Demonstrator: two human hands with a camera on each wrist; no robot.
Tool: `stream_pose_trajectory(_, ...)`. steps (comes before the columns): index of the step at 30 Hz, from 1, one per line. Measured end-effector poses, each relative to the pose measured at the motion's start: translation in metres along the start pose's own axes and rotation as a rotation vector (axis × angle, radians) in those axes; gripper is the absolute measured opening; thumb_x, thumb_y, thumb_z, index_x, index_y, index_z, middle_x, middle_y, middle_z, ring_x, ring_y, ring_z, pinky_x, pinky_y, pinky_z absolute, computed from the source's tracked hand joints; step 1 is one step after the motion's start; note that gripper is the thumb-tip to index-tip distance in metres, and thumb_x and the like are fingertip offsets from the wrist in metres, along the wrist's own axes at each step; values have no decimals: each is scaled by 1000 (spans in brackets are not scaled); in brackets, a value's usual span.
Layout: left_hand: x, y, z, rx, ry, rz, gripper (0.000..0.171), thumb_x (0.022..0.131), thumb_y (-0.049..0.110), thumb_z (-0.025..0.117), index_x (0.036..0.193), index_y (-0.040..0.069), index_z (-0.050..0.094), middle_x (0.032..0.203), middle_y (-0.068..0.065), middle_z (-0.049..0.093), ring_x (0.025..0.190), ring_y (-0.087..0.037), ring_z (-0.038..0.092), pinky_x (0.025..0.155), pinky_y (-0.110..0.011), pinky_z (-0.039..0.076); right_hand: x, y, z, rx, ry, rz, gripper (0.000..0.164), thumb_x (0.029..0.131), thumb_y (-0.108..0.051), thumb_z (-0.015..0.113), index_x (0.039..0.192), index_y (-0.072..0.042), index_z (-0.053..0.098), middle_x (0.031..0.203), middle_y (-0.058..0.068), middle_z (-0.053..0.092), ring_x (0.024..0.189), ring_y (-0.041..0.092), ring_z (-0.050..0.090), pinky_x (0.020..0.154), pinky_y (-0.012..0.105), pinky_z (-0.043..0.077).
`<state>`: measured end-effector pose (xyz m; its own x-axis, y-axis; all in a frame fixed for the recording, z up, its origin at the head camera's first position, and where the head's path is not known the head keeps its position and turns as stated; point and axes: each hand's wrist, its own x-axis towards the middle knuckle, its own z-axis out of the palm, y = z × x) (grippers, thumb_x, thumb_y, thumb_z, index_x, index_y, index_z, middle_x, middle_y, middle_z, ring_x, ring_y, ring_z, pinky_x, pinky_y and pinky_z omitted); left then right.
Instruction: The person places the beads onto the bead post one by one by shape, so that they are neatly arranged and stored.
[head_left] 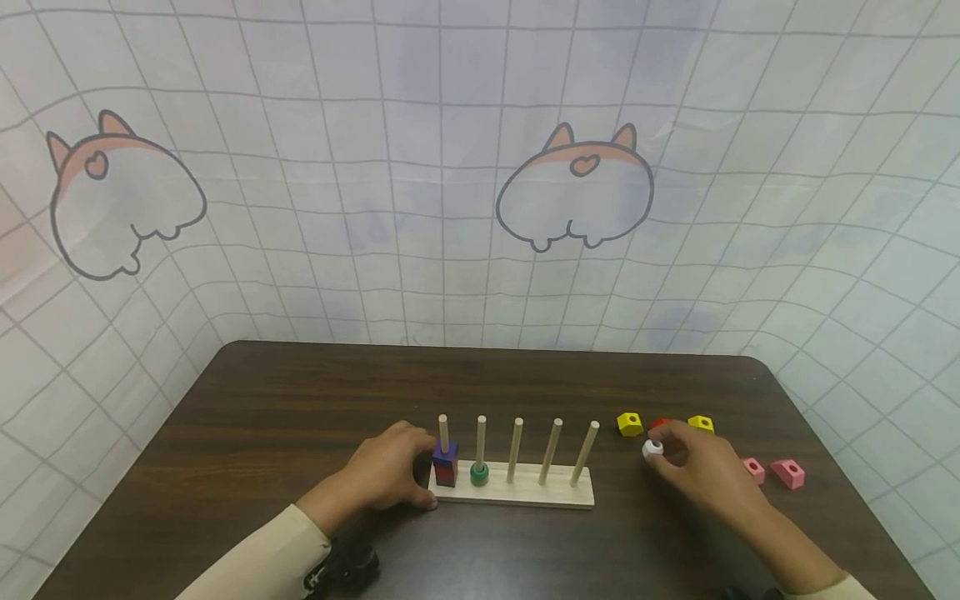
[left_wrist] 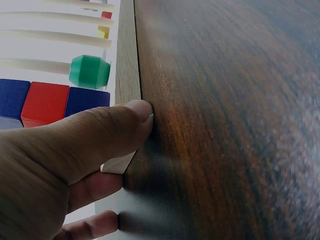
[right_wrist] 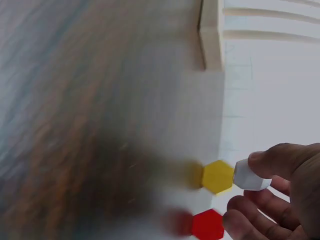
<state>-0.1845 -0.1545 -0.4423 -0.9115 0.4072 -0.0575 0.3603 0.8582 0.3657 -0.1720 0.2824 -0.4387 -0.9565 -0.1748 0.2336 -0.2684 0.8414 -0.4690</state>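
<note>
A pale wooden peg rack (head_left: 517, 497) stands on the table with a row of several upright pegs. Its leftmost peg carries a stack of blue and red blocks (head_left: 446, 464), and a green faceted bead (head_left: 479, 475) sits low on the second peg. My left hand (head_left: 384, 468) grips the rack's left end, the thumb (left_wrist: 125, 117) lying along the front edge. Off to the right of the rack, my right hand (head_left: 708, 473) pinches a white faceted bead (right_wrist: 249, 176) between thumb and fingers, above the tabletop.
Around my right hand lie a yellow block (head_left: 630, 425), a second yellow block (head_left: 701, 423), a partly hidden red block (head_left: 662, 422) and two pink blocks (head_left: 789, 474). The dark wood-grain table (head_left: 315, 383) ends at a white gridded cloth (head_left: 435, 283) behind.
</note>
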Motion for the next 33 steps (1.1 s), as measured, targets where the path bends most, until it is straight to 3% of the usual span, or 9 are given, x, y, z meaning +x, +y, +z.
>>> stream_pose_trajectory(14, 0, 0, 1, 1, -2, -8, 73, 61, 39, 98, 124, 13, 71, 128, -4, 66, 122, -27, 57, 90, -58, 52, 7, -38, -19, -7, 72, -76, 24, 85, -14, 83, 106, -12, 73, 89, -4, 71, 80, 19, 66, 68, 40, 53)
stream_pose_trajectory(27, 0, -1, 1, 7, 4, -1, 73, 61, 39, 98, 124, 13, 71, 128, -5, 66, 122, -28, 57, 90, -58, 52, 10, -64, -34, 39, 66, -101, 21, 90, -21, 81, 109, -18, 72, 98, -6, 73, 78, 12, 66, 64, 32, 53)
stream_pose_trajectory(33, 0, -1, 1, 5, 3, 6, 72, 61, 39, 98, 123, 13, 71, 127, -5, 66, 122, -28, 57, 89, -58, 52, 11, -74, -41, 37, 72, -135, 24, 90, -19, 80, 113, -18, 73, 105, -3, 74, 81, 15, 67, 65, 34, 54)
